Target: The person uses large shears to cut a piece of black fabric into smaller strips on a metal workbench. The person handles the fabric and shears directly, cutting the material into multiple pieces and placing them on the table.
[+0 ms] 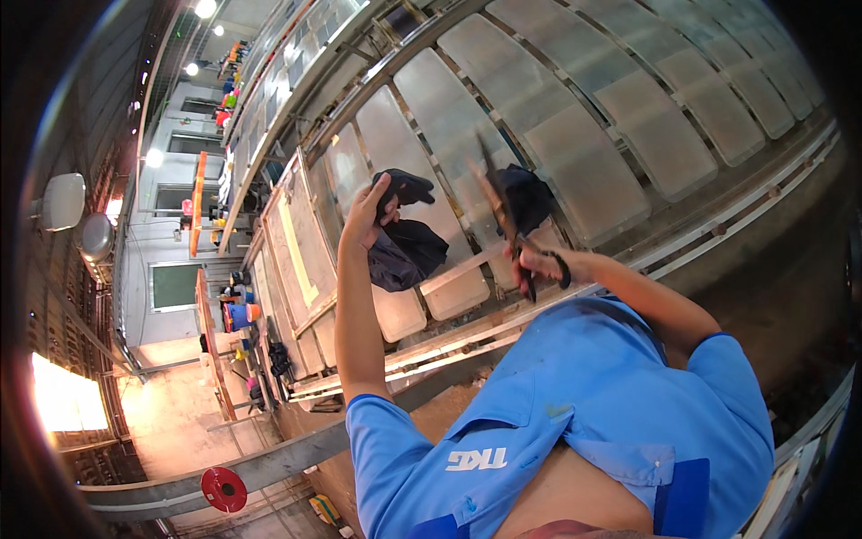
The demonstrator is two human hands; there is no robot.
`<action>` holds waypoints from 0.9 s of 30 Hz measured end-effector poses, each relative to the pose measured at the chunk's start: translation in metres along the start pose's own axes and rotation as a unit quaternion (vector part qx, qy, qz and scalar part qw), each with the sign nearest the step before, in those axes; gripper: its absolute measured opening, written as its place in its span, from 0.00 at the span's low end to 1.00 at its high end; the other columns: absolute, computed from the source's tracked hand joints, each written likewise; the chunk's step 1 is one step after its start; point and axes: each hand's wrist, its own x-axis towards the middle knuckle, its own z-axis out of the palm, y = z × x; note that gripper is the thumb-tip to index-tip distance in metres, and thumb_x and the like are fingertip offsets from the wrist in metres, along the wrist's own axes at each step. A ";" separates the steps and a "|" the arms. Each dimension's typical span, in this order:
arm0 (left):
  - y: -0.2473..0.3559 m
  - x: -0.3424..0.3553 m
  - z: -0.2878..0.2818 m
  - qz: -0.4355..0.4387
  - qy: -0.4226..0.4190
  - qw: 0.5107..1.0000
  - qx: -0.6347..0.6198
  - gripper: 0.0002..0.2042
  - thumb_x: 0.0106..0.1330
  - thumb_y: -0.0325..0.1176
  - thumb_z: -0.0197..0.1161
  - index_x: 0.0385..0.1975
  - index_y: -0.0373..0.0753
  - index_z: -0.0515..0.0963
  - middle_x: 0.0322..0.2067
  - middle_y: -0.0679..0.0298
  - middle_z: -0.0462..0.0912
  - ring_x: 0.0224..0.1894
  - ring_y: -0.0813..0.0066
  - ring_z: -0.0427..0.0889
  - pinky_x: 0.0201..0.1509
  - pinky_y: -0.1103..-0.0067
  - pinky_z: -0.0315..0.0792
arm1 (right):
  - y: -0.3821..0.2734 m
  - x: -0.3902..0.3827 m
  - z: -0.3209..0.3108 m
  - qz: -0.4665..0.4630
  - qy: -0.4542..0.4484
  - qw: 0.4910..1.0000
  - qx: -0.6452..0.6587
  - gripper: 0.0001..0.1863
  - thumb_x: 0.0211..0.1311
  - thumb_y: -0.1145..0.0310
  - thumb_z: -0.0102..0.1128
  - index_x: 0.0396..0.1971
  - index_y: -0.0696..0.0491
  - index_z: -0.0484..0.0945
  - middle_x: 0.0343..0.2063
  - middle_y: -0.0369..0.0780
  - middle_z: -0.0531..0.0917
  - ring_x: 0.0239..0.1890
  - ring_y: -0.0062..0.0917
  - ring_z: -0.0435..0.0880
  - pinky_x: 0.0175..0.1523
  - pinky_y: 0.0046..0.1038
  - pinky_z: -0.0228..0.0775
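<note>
My left hand [364, 216] is closed round a bunched piece of dark navy cloth [409, 256], raised over the pale panels. Part of the cloth sticks up past my thumb, and the rest hangs below my fingers. A pair of scissors [496, 199] is in my right hand [539, 264], with fingers in the handle loops. The long blades point up and away, slightly blurred by motion. Another dark cloth bundle [528, 198] lies on the panels, just beyond the blades and partly behind them. The scissors and the cloth in my left hand are apart.
Rows of pale rectangular panels [584, 171] cover the long table, whose metal rail [718, 229] runs along my side. A wooden frame [296, 242] lies at the left end. Further left are a red round reel [224, 490] and an orange-and-blue bucket [241, 315].
</note>
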 end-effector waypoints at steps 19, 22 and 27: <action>-0.019 0.002 0.051 -0.139 -0.157 0.975 0.078 0.16 0.71 0.43 0.59 0.32 0.34 0.76 0.16 0.72 0.71 0.14 0.85 0.66 0.17 0.87 0.60 | 0.011 0.034 0.029 -0.033 0.146 0.987 -0.053 0.23 0.65 0.46 0.61 0.35 0.54 0.73 0.22 0.34 0.75 0.24 0.19 0.79 0.30 0.23 0.72; -0.014 0.001 0.061 -0.124 -0.158 0.975 0.092 0.16 0.71 0.43 0.59 0.32 0.33 0.76 0.15 0.72 0.70 0.14 0.85 0.66 0.17 0.86 0.59 | 0.009 0.028 0.029 -0.026 0.172 0.982 -0.075 0.21 0.64 0.52 0.65 0.38 0.56 0.73 0.21 0.33 0.74 0.24 0.19 0.79 0.30 0.23 0.73; -0.026 0.008 0.063 -0.134 -0.166 0.973 0.091 0.15 0.70 0.42 0.59 0.30 0.34 0.75 0.15 0.73 0.69 0.14 0.85 0.65 0.17 0.86 0.59 | 0.015 0.021 0.031 -0.017 0.163 0.983 -0.084 0.22 0.65 0.53 0.64 0.43 0.57 0.72 0.22 0.32 0.73 0.23 0.18 0.77 0.30 0.22 0.72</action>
